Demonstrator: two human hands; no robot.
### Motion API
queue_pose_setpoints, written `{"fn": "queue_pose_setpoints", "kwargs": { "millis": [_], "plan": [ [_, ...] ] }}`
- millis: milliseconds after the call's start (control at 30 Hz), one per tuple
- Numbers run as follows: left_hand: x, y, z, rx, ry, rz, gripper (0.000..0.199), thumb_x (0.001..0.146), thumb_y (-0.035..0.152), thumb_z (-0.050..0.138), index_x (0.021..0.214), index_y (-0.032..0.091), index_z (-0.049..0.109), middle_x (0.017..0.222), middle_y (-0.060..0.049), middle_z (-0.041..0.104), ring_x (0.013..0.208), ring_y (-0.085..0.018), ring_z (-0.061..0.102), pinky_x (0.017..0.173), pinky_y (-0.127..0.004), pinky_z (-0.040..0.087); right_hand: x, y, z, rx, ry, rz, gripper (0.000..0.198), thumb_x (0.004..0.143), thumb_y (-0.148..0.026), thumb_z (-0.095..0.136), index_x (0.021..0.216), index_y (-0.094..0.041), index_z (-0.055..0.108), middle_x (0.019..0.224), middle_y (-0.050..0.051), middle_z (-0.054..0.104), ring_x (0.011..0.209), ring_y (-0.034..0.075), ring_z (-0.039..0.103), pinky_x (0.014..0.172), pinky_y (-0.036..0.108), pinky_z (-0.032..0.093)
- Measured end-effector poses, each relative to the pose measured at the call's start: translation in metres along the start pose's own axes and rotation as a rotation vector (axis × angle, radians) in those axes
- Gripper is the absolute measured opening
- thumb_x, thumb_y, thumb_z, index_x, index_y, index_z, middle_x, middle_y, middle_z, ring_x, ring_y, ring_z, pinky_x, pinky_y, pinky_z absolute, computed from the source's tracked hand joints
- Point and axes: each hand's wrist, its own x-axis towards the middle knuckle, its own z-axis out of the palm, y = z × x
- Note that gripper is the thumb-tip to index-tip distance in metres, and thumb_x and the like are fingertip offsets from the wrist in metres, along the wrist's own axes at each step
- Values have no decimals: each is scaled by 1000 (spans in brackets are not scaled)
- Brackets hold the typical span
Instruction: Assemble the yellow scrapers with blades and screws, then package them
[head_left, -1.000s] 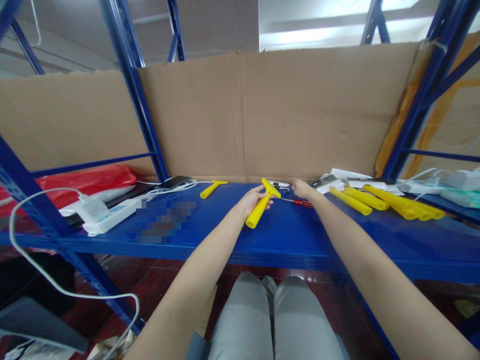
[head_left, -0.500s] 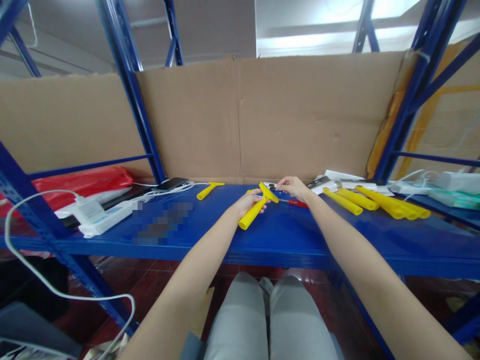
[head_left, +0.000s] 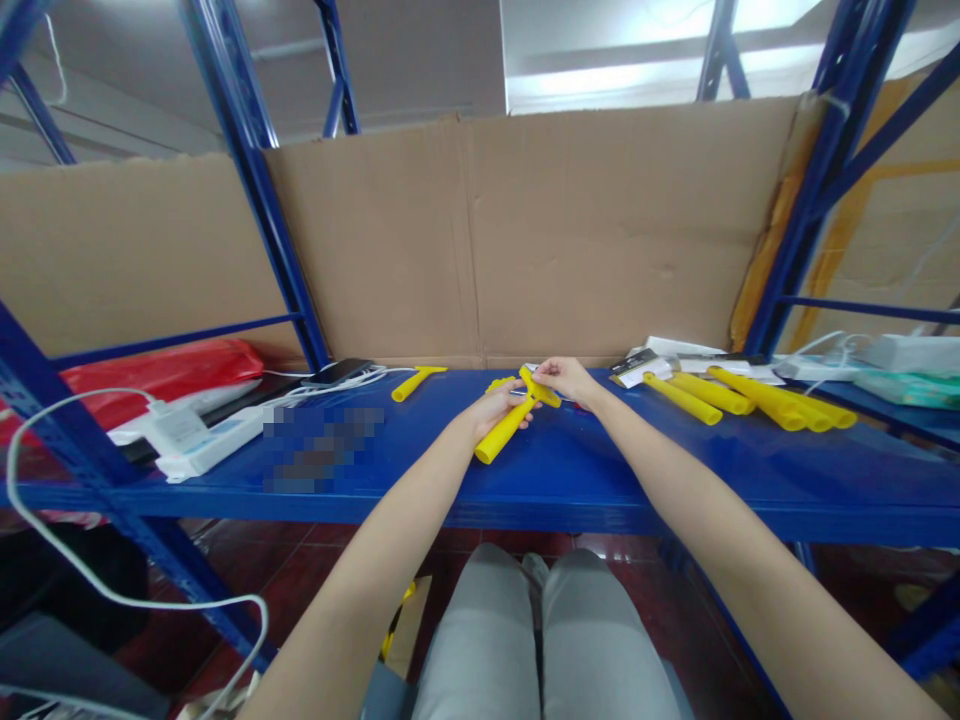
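My left hand (head_left: pixel 497 408) is closed around a yellow T-shaped scraper (head_left: pixel 504 435), just below its crosspiece. The tool tilts, with its round handle end toward me and its head away. At the head, my right hand (head_left: pixel 568 380) has thumb and fingers pinched together; anything small between them is too hidden to make out. Another yellow piece (head_left: pixel 501 383) shows partly behind my left hand. Further left, a similar yellow scraper (head_left: pixel 418 382) lies on the blue shelf (head_left: pixel 577 470).
Several yellow handles (head_left: pixel 750 398) lie at the right, near papers and packets (head_left: pixel 686 353). On the left are a white power strip (head_left: pixel 217 440) with a plugged-in charger, a dark phone-like device (head_left: pixel 341 373) and a red bag (head_left: pixel 172 378). A cardboard sheet (head_left: pixel 525 240) closes the back.
My right hand has moved left from over the shelf to the scraper's head. The red-handled tool beside it is now mostly hidden. My left hand keeps its grip.
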Motion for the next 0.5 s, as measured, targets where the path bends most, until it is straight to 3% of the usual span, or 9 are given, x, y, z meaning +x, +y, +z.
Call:
{"fn": "queue_pose_setpoints", "kwargs": {
  "millis": [333, 500],
  "plan": [
    [3, 1, -4, -71, -30, -38, 36, 83, 2, 45, 117, 15, 46, 80, -9, 63, 52, -12, 58, 48, -23, 46, 0, 5, 10, -56, 52, -69, 16, 67, -18, 67, 63, -19, 51, 63, -1, 62, 61, 12, 58, 65, 28, 50],
    [0, 3, 0, -61, -11, -43, 30, 86, 4, 41, 114, 13, 46, 78, -9, 62, 50, -12, 56, 48, -23, 46, 1, 10, 13, -119, 65, -140, 18, 66, -28, 69, 65, -19, 53, 67, 1, 64, 64, 14, 60, 64, 28, 51]
  ]
}}
